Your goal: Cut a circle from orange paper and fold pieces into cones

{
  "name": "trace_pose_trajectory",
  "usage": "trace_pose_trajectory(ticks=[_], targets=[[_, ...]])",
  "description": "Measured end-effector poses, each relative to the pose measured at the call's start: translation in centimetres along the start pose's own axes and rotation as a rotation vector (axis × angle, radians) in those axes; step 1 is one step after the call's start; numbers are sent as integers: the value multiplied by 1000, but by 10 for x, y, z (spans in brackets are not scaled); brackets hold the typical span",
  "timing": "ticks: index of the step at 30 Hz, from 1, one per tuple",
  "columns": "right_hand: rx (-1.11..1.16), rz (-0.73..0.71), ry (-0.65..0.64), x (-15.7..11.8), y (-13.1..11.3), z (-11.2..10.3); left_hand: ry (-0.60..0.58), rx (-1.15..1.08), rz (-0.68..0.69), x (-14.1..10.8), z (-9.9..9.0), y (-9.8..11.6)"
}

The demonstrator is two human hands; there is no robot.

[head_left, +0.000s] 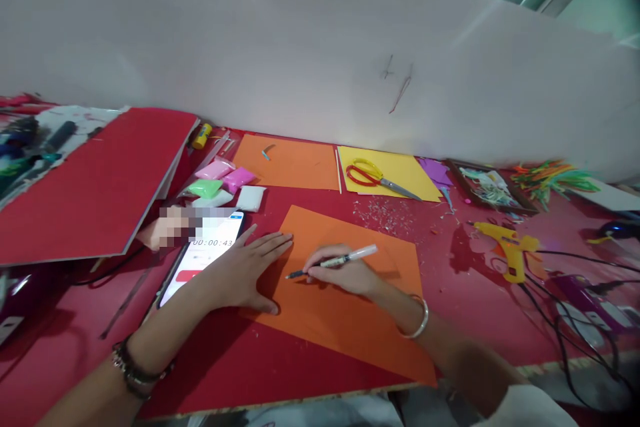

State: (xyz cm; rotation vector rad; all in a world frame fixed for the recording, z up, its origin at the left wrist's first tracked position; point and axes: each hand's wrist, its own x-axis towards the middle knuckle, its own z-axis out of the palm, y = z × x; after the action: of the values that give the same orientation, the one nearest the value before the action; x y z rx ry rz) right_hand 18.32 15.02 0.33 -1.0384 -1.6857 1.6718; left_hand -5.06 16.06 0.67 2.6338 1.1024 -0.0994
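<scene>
An orange sheet point(350, 310) lies at an angle on the red table point(210, 373). My left hand point(247, 273) rests on the sheet's left edge, its fingers spread and nothing held. In my right hand point(345, 271) is a pen point(357, 254), pinched near its dark tip, which points down-left at the orange sheet. Whether the tip touches the paper I cannot tell. No mark shows clearly on the sheet. Partly behind my left forearm, a lit phone point(207, 247) displays a timer.
Behind the sheet are another orange sheet point(300, 163) and yellow paper point(405, 170) bearing scissors point(383, 180). A yellow glue gun point(510, 247) with cables stands right. Left are a red board point(105, 187) and coloured clay packets point(237, 178). A small tray point(490, 187) sits back right.
</scene>
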Motion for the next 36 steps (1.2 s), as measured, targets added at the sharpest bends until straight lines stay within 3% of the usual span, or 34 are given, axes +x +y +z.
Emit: trace_pose_trajectory(ticks=[6, 18, 28, 30, 36], targets=[[-127, -67, 148, 8, 12, 12, -29, -32, -39, 1, -2, 1], [-186, -77, 169, 12, 13, 17, -83, -31, -102, 3, -10, 12], [-73, -157, 601, 24, 21, -20, -12, 23, -87, 0, 5, 4], [-46, -150, 575, 18, 21, -18, -16, 22, -86, 1, 5, 3], [-161, -80, 334, 5, 20, 7, -17, 13, -80, 1, 3, 4]])
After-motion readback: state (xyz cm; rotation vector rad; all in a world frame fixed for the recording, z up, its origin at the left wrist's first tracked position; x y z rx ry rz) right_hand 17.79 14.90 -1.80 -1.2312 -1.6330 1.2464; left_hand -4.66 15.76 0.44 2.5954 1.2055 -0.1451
